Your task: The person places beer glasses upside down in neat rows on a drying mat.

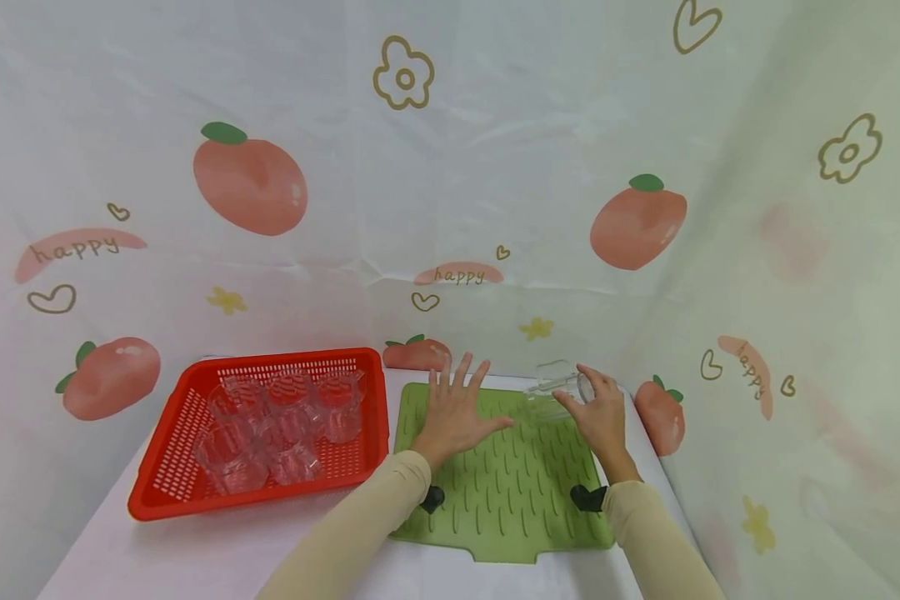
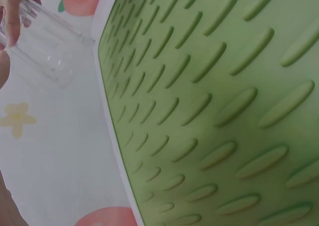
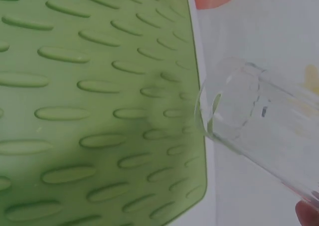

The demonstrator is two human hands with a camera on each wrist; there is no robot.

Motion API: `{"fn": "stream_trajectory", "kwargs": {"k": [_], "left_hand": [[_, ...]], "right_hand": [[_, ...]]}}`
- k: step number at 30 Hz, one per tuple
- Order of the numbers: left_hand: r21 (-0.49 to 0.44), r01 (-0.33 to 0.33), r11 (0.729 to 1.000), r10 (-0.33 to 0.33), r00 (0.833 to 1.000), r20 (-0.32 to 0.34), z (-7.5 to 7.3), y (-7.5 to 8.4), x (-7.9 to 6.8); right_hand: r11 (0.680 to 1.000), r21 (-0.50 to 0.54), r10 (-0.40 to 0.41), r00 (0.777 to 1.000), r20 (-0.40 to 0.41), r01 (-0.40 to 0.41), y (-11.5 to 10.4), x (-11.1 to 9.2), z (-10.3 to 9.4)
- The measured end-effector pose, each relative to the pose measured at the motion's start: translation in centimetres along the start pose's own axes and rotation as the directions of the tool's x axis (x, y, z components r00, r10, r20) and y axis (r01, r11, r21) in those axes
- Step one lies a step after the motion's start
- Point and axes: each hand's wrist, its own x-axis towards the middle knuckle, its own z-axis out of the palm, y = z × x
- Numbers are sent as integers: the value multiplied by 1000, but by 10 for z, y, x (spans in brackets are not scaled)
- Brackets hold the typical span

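Red plastic forms the perforated rectangular basket (image 1: 376,400) on the white bench (image 1: 435,579), and several clear glass tumblers (image 1: 232,454) are clustered inside it, too overlapped to count surely. Just right of it lies a flat green mat with raised ridges (image 1: 495,492). One more clear cylindrical glass (image 3: 279,128) is by the mat's far right corner, tilted, seemingly raised; the right hand (image 1: 598,412) has thumb and fingers clamped on one end of it. The left hand (image 1: 456,408), fingers spread apart, is over the mat's left side, holding nothing. With no glass standing on the mat, the work looks barely begun or nearly finished; placing the held glass remains
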Motion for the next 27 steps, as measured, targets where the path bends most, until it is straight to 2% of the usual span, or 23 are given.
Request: {"fn": "stream_trajectory", "kwargs": {"k": [3, 11, 20, 27], "left_hand": [[24, -2, 1000, 3, 1000, -12, -2, -3, 0], [13, 9, 1000, -9, 1000, 16, -11, -8, 0], [21, 24, 999, -24, 1000, 14, -17, -11, 2], [22, 34, 999, -34, 999, 1, -29, -15, -1]], "right_hand": [[999, -36, -17, 1000, 6, 17, 1, 2, 2], [987, -123, -109, 994, -22, 105, 6, 5, 8], [932, -263, -263, 964, -23, 248, 19, 3, 10], [913, -304, -289, 957, -12, 272, 24, 7, 11]]}}
